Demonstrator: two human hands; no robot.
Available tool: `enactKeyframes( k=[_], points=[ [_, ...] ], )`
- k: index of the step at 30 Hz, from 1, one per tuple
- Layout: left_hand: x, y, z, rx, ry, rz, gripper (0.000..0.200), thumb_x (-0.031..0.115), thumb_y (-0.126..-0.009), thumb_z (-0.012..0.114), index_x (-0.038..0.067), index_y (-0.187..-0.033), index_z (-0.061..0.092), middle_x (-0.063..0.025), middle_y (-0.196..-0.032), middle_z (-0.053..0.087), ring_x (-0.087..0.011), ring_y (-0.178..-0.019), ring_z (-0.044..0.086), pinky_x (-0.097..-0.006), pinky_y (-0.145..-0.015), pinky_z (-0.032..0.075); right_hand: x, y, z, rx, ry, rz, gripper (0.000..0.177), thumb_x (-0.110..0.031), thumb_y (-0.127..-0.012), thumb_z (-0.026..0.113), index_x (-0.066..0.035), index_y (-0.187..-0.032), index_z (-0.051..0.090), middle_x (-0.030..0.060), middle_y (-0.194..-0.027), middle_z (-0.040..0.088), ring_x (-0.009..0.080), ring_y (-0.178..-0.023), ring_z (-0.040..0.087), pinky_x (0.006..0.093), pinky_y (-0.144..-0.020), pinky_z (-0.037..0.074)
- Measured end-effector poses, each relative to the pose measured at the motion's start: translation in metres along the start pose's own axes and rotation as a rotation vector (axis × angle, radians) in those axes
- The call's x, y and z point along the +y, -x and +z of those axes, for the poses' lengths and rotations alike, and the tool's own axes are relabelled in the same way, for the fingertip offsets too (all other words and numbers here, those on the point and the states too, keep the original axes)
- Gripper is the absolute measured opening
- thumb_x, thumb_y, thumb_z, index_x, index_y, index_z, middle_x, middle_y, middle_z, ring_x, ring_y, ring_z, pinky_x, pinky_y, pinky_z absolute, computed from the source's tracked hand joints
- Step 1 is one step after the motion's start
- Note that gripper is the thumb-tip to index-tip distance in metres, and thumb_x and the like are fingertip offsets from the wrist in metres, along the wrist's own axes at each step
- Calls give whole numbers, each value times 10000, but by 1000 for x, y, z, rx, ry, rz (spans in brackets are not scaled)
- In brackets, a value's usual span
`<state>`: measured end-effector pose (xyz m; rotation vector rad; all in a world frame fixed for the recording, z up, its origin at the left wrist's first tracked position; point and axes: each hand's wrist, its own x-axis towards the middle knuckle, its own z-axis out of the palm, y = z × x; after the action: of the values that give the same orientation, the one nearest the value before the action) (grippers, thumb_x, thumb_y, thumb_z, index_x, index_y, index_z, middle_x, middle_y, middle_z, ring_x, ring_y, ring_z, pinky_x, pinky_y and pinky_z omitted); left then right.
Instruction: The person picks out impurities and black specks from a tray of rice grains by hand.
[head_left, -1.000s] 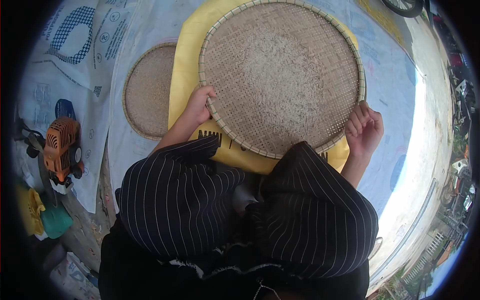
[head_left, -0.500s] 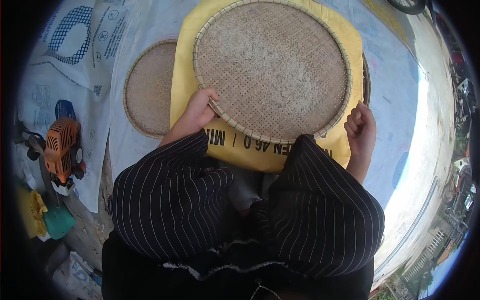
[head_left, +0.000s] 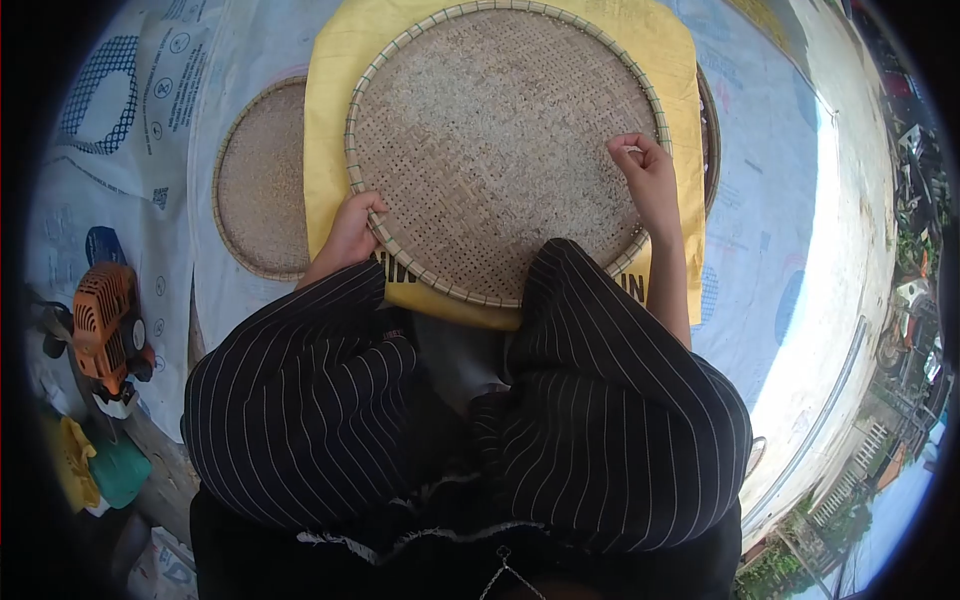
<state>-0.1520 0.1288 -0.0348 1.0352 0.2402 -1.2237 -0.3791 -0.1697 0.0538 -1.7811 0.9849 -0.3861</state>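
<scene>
A large round woven bamboo winnowing tray point(head_left: 430, 190) lies above my lap, with pale rice-like grains point(head_left: 500, 120) spread over its weave. My left hand point(head_left: 352, 228) is closed on the tray's lower-left rim. Above the tray's right side, my right hand point(head_left: 645, 175) has its fingers curled into a pinch. Whatever may be between those fingertips is too small to make out. A yellow printed sack point(head_left: 325, 130) lies under the tray.
A smaller round tray point(head_left: 262, 180) of grain lies at the left, partly covered by the sack. Another tray's edge point(head_left: 711, 140) shows at the right. Printed pale sheeting point(head_left: 750, 170) covers the ground. An orange motor tool point(head_left: 103, 320) stands at the far left.
My right hand has moved from beside the tray, off its right rim, to over the grains. My left hand keeps its hold on the rim. The view has shifted slightly.
</scene>
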Motion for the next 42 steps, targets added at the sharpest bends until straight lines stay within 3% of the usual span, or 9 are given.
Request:
enactKeyframes(
  k=[7, 19, 23, 26, 28, 31, 35, 37, 42],
  points=[
    [-6, 0, 1, 62, -28, 28, 510, 23, -678, 446, -70, -1179, 408, -161, -1063, 546, -290, -972, 549, -429, -884, 457, 2, -54, 26, -71, 426, -281, 142, -185, -790, 647, -81, -886, 637, 43, -526, 434, 143, -490, 426, 312, -505, 363],
    [-7, 2, 4, 54, 55, 67, 476, -27, -690, 440, -71, -1163, 409, -165, -1055, 538, -277, -953, 562, -432, -855, 483, -4, -77, 62, 3, 514, -284, 186, -251, -761, 665, -81, -835, 648, 118, -637, 581, 271, -608, 578, 383, -593, 444],
    [-8, 2, 2, 22, 47, 88, 483, -31, -695, 434, -70, -1176, 404, -165, -1065, 539, -279, -962, 562, -428, -861, 482, 5, -83, 61, 32, 500, -336, 184, -223, -774, 667, -56, -848, 643, 5, -494, 436, 119, -470, 413, 291, -477, 337],
    [-6, 4, 6, 25, 40, 93, 494, -34, -697, 429, -71, -1189, 391, -166, -1077, 536, -279, -966, 562, -425, -865, 481, 0, -81, 47, -119, 111, -124, 181, -201, -789, 637, -31, -816, 580, -23, -537, 410, 129, -488, 385, 250, -460, 312],
    [-6, 4, 6, 25, 50, 99, 499, -35, -699, 426, -71, -1194, 385, -167, -1083, 534, -279, -969, 561, -424, -865, 481, 0, -79, 36, -397, -1029, 127, 159, -167, -827, 553, -32, -785, 481, -37, -597, 354, 111, -520, 331, 214, -449, 285],
    [-7, 2, 1, -5, 50, 97, 503, -37, -700, 425, -68, -1200, 378, -169, -1094, 531, -274, -978, 560, -417, -864, 483, -15, -68, 27, -472, -1455, 222, 115, -123, -851, 457, -49, -773, 416, -25, -627, 312, 87, -554, 303, 206, -449, 287],
    [-5, 2, -1, -34, 12, 89, 511, -42, -696, 428, -59, -1205, 382, -168, -1096, 531, -263, -983, 561, -401, -862, 485, -12, -81, 17, -434, -1419, 174, 112, -98, -856, 412, -29, -770, 428, -15, -618, 339, 62, -516, 313, 198, -418, 280],
    [-6, 2, 0, -47, 5, 82, 515, -43, -694, 428, -57, -1207, 382, -167, -1093, 532, -259, -982, 561, -398, -863, 485, 3, -95, 10, -688, -1544, 193, 133, -108, -857, 428, -11, -780, 474, -13, -583, 356, 63, -436, 299, 191, -376, 254],
    [-6, 3, 1, -39, 18, 110, 518, -37, -698, 429, -54, -1214, 376, -163, -1098, 527, -258, -985, 561, -395, -862, 485, 7, -97, 25, -569, -1261, 415, 156, -142, -843, 507, -9, -765, 527, -39, -514, 349, 68, -379, 288, 199, -366, 238]
  ],
)
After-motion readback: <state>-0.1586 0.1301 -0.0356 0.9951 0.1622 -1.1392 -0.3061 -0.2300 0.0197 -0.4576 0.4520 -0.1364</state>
